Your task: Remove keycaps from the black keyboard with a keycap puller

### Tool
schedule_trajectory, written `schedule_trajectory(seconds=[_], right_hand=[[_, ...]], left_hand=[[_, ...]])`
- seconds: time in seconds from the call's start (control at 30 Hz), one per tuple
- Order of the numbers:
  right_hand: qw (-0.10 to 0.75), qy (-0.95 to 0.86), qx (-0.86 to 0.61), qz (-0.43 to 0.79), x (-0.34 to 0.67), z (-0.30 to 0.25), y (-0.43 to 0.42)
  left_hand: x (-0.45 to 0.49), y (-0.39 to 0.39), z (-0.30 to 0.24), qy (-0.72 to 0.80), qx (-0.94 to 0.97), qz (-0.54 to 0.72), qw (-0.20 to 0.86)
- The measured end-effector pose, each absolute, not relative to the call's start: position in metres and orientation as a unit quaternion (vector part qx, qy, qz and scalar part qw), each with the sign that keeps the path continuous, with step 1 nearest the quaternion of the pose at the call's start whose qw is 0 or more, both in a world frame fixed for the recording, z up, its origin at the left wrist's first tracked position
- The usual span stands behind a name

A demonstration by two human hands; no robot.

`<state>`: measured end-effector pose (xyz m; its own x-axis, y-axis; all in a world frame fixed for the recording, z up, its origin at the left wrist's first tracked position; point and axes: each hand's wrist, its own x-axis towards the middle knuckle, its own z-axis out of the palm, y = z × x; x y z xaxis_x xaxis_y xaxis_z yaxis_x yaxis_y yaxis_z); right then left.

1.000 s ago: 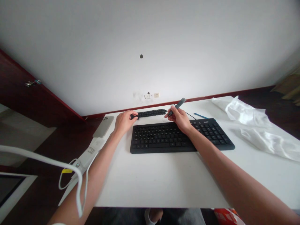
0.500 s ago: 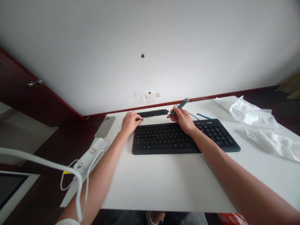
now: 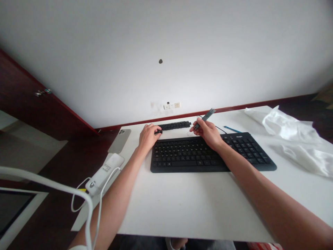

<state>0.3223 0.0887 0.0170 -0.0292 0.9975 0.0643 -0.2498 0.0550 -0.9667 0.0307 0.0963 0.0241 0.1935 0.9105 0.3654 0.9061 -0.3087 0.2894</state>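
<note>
**A:** What does each grip have hold of?

**B:** The right hand [image 3: 208,133] is closed round a slim grey tool [image 3: 206,117]. Thumb and fingers pinch its lower end, and the rest sticks out up and to the right. The left hand [image 3: 148,137] has its fingertips drawn together on a small black piece [image 3: 158,132].

**A:** Is that piece loose?

**B:** It cannot be told. It sits right at the left end of a strip of black keys [image 3: 174,125], which lies flat on the table [image 3: 182,201] just above centre frame, between the two hands.

**A:** And around them?

**B:** Directly below the strip lies a black keyboard [image 3: 208,156]. It runs from centre frame off to the right, and the right wrist rests over its upper edge. A blue pen [image 3: 231,129] lies just beyond the keyboard's upper right corner.

**A:** Further out?

**B:** Left of the left hand, a phone [image 3: 120,140] lies face down at the table's edge. Below it is a white box [image 3: 105,172], and a thick white cable [image 3: 52,183] sweeps across the lower left of the frame. At the right edge a crumpled white plastic sheet [image 3: 293,137] covers the table. On the wall above the strip there is a socket [image 3: 171,105].
</note>
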Motion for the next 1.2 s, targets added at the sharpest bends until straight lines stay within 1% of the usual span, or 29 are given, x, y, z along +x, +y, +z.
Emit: schedule_trajectory(seconds=[0.73, 1.2], right_hand=[[0.550, -0.495, -0.418, 0.527, 0.3217, 0.0183, 0.0865], [0.544, -0.499, -0.420, 0.528, 0.3204, 0.0181, 0.0862]], left_hand=[[0.0310, 0.0992, 0.0216, 0.594, 0.766, 0.245, 0.008], [0.0311, 0.0992, 0.0227, 0.601, 0.759, 0.251, -0.008]])
